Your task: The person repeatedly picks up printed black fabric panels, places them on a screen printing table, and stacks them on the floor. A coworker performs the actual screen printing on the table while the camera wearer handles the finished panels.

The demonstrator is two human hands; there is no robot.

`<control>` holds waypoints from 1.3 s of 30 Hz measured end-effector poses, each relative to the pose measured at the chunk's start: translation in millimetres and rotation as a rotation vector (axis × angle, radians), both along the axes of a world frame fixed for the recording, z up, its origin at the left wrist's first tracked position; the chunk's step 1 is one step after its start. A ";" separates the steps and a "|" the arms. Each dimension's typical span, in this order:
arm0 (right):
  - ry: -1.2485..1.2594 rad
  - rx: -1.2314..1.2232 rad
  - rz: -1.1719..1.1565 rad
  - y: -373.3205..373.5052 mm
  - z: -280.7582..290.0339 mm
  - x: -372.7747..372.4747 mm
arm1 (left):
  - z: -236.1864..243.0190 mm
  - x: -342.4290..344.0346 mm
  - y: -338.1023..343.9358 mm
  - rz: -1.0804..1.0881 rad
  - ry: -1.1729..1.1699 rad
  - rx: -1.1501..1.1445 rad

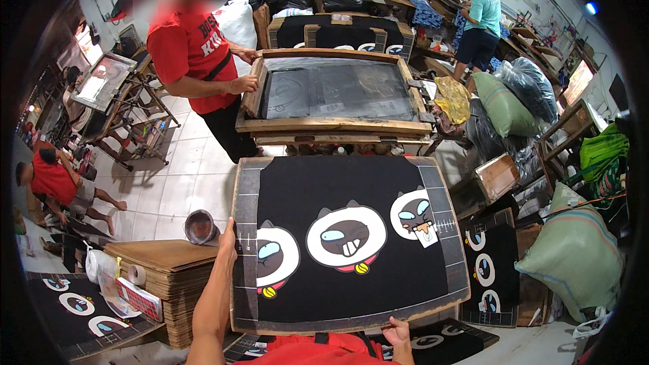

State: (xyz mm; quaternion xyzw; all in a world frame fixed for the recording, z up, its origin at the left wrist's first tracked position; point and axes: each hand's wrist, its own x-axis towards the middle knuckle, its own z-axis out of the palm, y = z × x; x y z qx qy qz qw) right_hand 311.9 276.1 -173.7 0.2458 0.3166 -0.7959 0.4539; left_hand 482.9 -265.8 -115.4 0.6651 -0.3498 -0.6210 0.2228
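Note:
In front of me I hold a flat printing board (238,182) with black fabric (338,243) laid over it. White, black and blue cartoon cat faces are printed across the fabric; one (412,216) at the right holds a cup. My left hand (228,247) grips the board's left edge, its fingers mostly hidden underneath. At the near edge, my right hand (397,333) is closed on the rim, thumb on top. Just beyond the board lies a wooden-framed printing screen (331,124). A co-worker in a red shirt (177,47) has both hands on that frame's left side.
At my left stand a tall stack of brown boards (152,263) and a dark bucket (201,227). More printed fabric boards lie at the lower left (74,304) and right (485,270). Stuffed sacks (574,250) crowd the right side. Another person (481,20) works at the back right.

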 end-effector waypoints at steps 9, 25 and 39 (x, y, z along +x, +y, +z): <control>0.006 0.016 -0.009 3.8 -10.4 -2.5 | -9.1 2.5 -6.0 -0.015 0.066 -0.001; 0.028 -0.030 -0.035 -12.0 4.7 -1.9 | -6.6 -2.1 -19.5 -0.010 0.028 -0.023; 0.128 -0.136 -0.005 -97.1 16.8 -74.4 | 67.5 -43.1 -105.4 -0.124 0.280 -0.043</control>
